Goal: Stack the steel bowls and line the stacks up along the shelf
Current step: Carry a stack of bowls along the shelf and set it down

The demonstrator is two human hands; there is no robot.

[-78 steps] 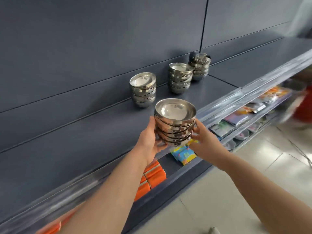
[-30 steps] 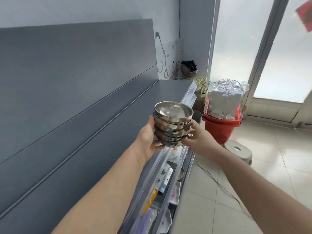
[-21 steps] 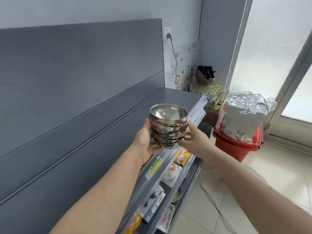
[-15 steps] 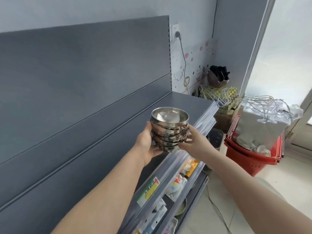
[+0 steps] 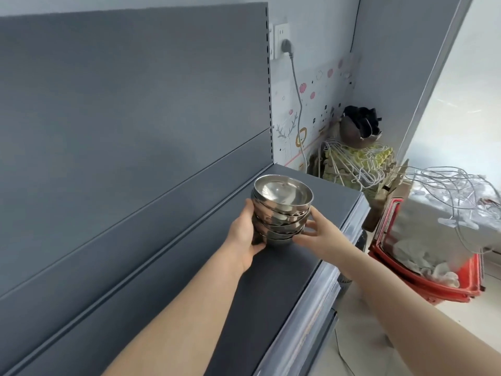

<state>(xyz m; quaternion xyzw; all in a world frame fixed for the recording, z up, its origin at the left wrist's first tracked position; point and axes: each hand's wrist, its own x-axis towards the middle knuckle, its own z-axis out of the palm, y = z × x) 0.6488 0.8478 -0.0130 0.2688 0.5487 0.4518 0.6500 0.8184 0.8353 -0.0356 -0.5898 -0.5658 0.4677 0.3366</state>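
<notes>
A stack of several shiny steel bowls (image 5: 282, 210) is held between both hands over the dark grey shelf (image 5: 271, 289), its base at or just above the shelf surface near the shelf's far end. My left hand (image 5: 244, 237) wraps the stack's left side and base. My right hand (image 5: 317, 234) presses its fingertips against the right side. No other bowl stacks are in view.
The grey back panel (image 5: 135, 118) rises to the left. The shelf's clear front rail (image 5: 320, 308) runs along the right. Past the shelf end sit wire hangers (image 5: 352, 164), a red basket (image 5: 439, 278) with white items, and a plugged wall socket (image 5: 282, 42).
The stack has moved from in front of the shelf edge to over the shelf surface and lower, near the far end. Both hands still hold it.
</notes>
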